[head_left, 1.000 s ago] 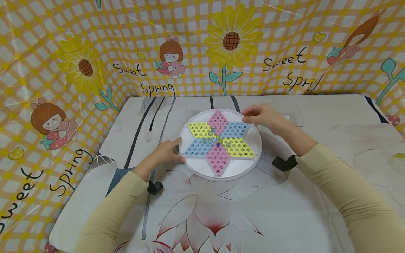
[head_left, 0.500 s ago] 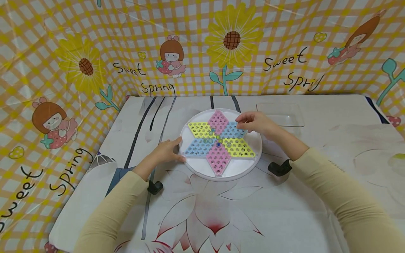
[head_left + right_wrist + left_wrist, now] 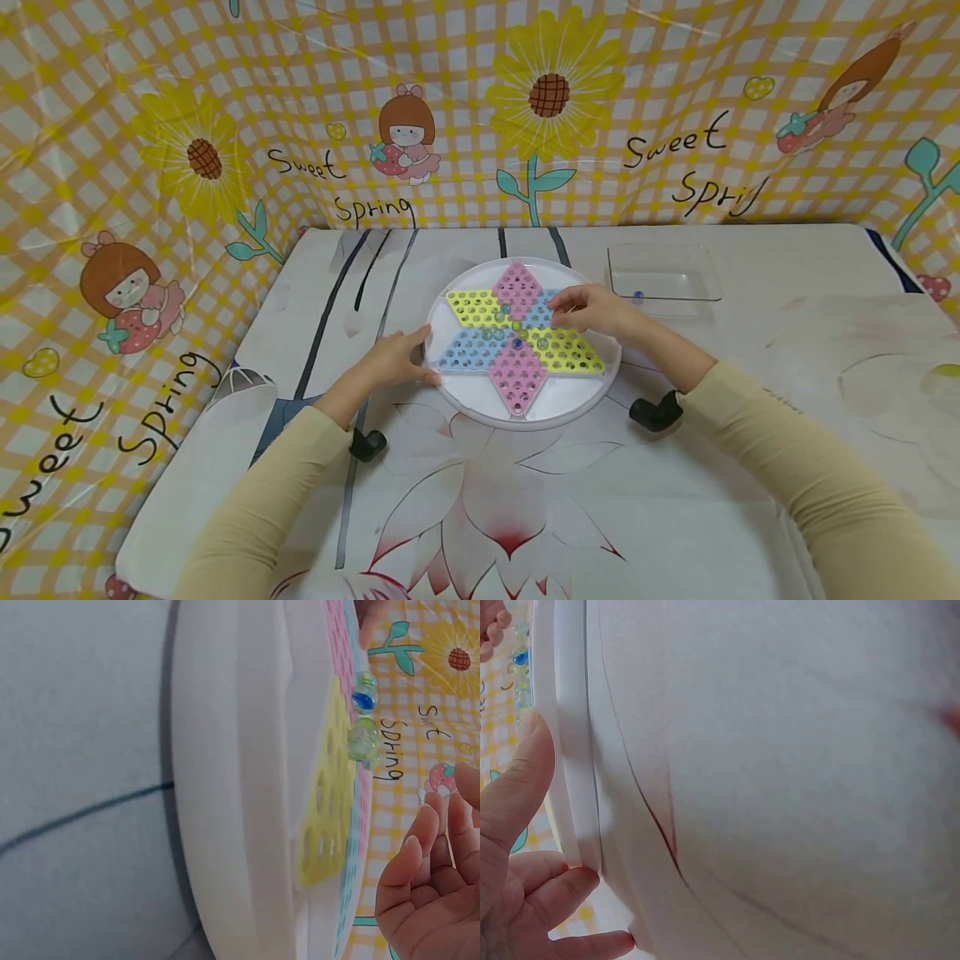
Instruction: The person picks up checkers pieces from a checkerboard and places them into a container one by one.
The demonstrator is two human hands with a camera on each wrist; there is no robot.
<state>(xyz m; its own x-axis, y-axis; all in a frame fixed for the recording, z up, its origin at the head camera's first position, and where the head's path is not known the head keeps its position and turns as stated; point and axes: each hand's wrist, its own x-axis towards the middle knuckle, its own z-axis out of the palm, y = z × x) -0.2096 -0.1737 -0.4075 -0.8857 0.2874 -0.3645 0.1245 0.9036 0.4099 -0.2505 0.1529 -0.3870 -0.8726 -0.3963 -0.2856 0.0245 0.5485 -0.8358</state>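
Observation:
A round white Chinese checkers board lies on the table, its star in pink, yellow and blue. Several glass marbles sit around its middle, one of them dark blue. At the left rim my left hand rests with thumb and fingers spread, touching the edge. My right hand hovers over the board's upper right blue section, thumb and fingertips a little apart. In the right wrist view its fingers are loosely bent, and I see nothing between them.
Behind my right hand stands a clear plastic box with a blue marble in it. A dark blue flat item lies beside my left sleeve. A checked cloth hangs at the back and left.
From the board's far right rim beside the clear box, my right hand has moved left and nearer over the blue section. The box and its blue marble are uncovered. My left hand stays put.

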